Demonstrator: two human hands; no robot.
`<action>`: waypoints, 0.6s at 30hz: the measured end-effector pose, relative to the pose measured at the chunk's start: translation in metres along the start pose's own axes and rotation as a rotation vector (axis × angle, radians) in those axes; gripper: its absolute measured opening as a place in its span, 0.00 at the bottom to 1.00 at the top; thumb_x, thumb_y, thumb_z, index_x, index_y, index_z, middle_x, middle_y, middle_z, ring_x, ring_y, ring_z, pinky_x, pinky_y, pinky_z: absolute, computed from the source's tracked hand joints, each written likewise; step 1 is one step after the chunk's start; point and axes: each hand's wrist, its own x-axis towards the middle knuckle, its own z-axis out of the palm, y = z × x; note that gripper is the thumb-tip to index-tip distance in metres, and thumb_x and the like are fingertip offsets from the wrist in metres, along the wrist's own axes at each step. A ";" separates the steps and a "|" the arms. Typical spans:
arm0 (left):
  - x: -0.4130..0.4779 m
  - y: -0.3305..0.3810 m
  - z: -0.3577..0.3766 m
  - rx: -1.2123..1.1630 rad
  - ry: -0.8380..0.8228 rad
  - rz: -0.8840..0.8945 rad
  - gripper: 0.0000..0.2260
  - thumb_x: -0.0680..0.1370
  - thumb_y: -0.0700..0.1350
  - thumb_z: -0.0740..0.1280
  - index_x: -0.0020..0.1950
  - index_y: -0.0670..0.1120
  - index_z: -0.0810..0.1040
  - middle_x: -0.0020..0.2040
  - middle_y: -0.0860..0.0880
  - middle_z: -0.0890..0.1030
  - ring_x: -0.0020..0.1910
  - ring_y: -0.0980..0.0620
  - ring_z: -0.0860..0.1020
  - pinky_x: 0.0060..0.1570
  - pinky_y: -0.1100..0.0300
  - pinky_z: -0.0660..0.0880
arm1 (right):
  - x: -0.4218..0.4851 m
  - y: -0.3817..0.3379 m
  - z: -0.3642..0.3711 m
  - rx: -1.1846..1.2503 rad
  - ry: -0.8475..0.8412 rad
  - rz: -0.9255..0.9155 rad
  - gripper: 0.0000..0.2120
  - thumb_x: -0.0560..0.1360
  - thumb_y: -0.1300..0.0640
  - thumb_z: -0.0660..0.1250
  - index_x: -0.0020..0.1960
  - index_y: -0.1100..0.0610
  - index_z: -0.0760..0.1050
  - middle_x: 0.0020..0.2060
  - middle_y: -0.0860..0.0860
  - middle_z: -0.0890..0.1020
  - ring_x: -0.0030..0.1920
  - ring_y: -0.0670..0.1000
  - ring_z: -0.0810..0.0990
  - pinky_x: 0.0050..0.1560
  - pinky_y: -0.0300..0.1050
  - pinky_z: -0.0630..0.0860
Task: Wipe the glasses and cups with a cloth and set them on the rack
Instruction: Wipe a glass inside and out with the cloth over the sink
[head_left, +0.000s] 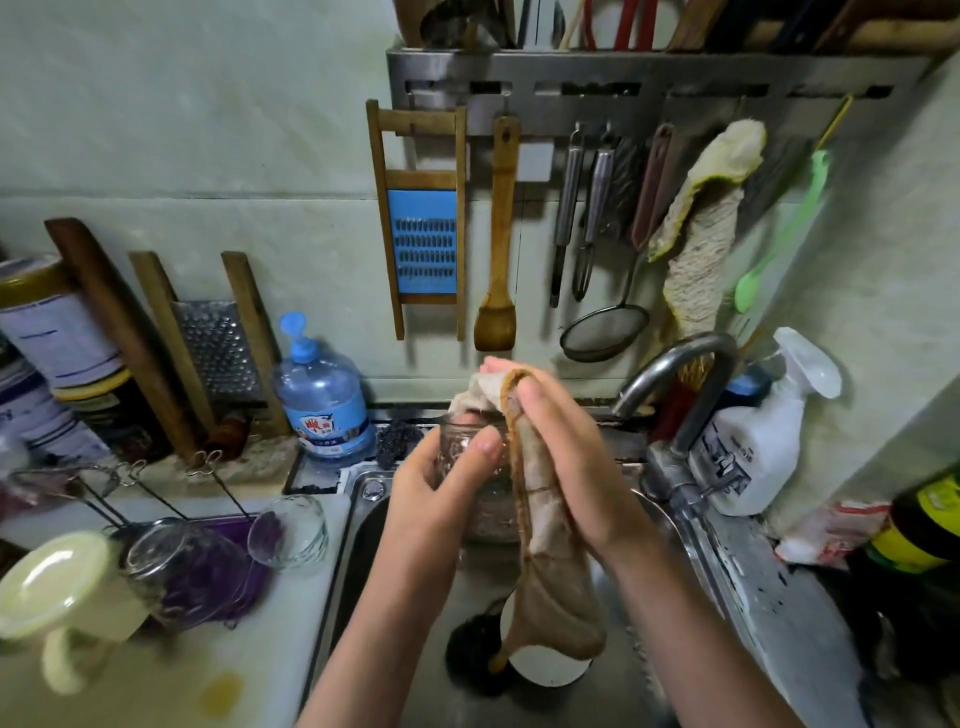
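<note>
Over the steel sink (363, 499) my left hand (441, 488) grips a patterned clear glass (485, 499), thumb across its side. My right hand (561, 457) holds a beige cloth (545, 561) with a brown hem; the cloth's top is bunched over the glass's mouth and the rest hangs down into the sink. On the counter at the left a wire rack (130, 488) carries a clear glass (291, 530) and a second glass (171, 556), both lying on their sides over something purple. A cream mug (67, 597) lies next to them.
A curved tap (685, 395) rises just right of my hands. A white spray bottle (758, 441) and dark bottles stand at the right. A blue-capped bottle (322, 400), graters and tins line the back left. Utensils hang from a wall rail (623, 83). A dark scrubber (472, 654) lies in the sink.
</note>
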 end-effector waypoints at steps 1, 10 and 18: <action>0.001 0.000 0.000 0.008 0.007 0.005 0.19 0.64 0.56 0.72 0.49 0.46 0.83 0.44 0.43 0.85 0.43 0.47 0.82 0.45 0.53 0.80 | -0.006 -0.001 0.003 -0.065 -0.001 -0.061 0.18 0.78 0.48 0.57 0.65 0.51 0.72 0.53 0.44 0.83 0.57 0.43 0.80 0.55 0.34 0.73; 0.008 -0.006 -0.002 0.070 0.112 0.031 0.25 0.65 0.58 0.71 0.54 0.41 0.81 0.47 0.41 0.85 0.48 0.45 0.82 0.51 0.51 0.79 | -0.029 0.029 0.027 -0.654 0.197 -0.476 0.22 0.82 0.52 0.50 0.74 0.55 0.60 0.75 0.52 0.63 0.76 0.46 0.58 0.74 0.41 0.57; 0.013 0.005 -0.011 0.080 -0.081 -0.032 0.29 0.60 0.59 0.77 0.57 0.46 0.81 0.55 0.40 0.83 0.58 0.38 0.80 0.62 0.43 0.74 | 0.004 0.000 0.005 0.528 0.087 0.393 0.22 0.79 0.50 0.58 0.40 0.61 0.85 0.37 0.58 0.84 0.38 0.54 0.85 0.40 0.44 0.81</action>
